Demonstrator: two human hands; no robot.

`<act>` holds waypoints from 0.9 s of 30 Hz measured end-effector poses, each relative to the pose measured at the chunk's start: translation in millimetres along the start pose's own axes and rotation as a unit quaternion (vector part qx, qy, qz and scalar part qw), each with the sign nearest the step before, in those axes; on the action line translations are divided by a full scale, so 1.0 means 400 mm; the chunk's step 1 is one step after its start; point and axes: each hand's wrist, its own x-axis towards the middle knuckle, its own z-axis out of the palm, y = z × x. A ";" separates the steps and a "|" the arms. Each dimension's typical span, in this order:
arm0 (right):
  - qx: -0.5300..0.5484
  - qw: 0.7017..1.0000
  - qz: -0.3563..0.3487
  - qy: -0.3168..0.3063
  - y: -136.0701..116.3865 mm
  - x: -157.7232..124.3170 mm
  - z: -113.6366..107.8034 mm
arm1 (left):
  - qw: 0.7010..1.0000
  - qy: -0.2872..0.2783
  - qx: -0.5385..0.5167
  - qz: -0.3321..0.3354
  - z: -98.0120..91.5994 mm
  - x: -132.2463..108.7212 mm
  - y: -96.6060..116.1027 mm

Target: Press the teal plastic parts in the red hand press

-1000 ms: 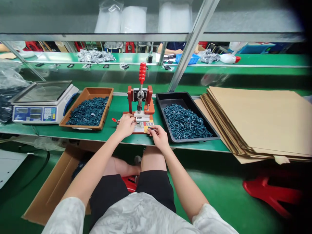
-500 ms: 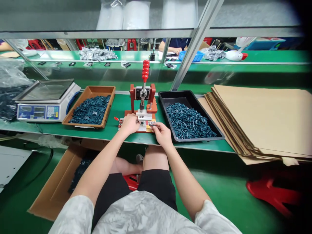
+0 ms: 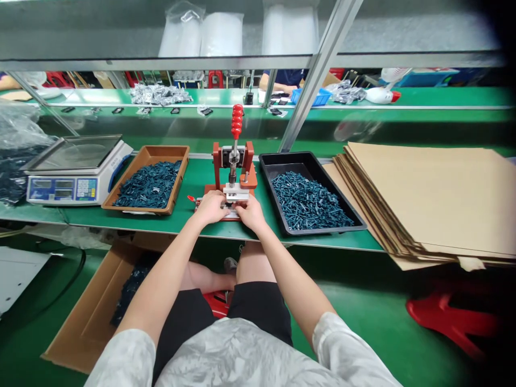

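Left hand (image 3: 207, 208) and right hand (image 3: 252, 213) resting close together on the white jig (image 3: 231, 192) at the foot of the red hand press (image 3: 233, 166), directly ahead of the person. Both hands are curved downward with the fingers bent over the jig; any small part between them is hidden, so a grasp cannot be determined. The press lever, with its red grip (image 3: 237, 121), stands upright beyond the hands. To the left of the left hand lies a brown tray (image 3: 183, 166) of dark teal parts (image 3: 147, 185), with a digital scale (image 3: 62, 185) farther left. To the right of the right hand lies a black tray (image 3: 282, 157), also holding dark teal parts (image 3: 306, 201), and beyond it a stack of cardboard sheets (image 3: 427, 199). All stand on a green bench (image 3: 193, 180). Below the hands, a cardboard box (image 3: 91, 317) sits on the green floor at left and a red stool (image 3: 451, 322) at right. A co-worker's hand (image 3: 278, 83) appears at a far bench, well apart.
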 end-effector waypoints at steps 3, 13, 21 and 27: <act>-0.011 1.000 -0.012 0.002 -0.001 0.000 -0.004 | 1.000 0.008 -0.005 -0.001 0.005 -0.002 -0.002; -0.023 0.998 -0.061 -0.017 -0.012 0.018 -0.027 | 0.998 0.049 -0.012 0.047 0.014 -0.026 -0.001; -0.019 0.998 -0.058 -0.014 -0.017 0.009 -0.028 | 0.910 0.406 -0.072 -0.030 -0.032 -0.084 -0.035; -0.004 0.998 -0.053 -0.020 -0.029 0.007 -0.030 | 0.863 0.443 -0.195 -0.147 -0.071 -0.008 -0.080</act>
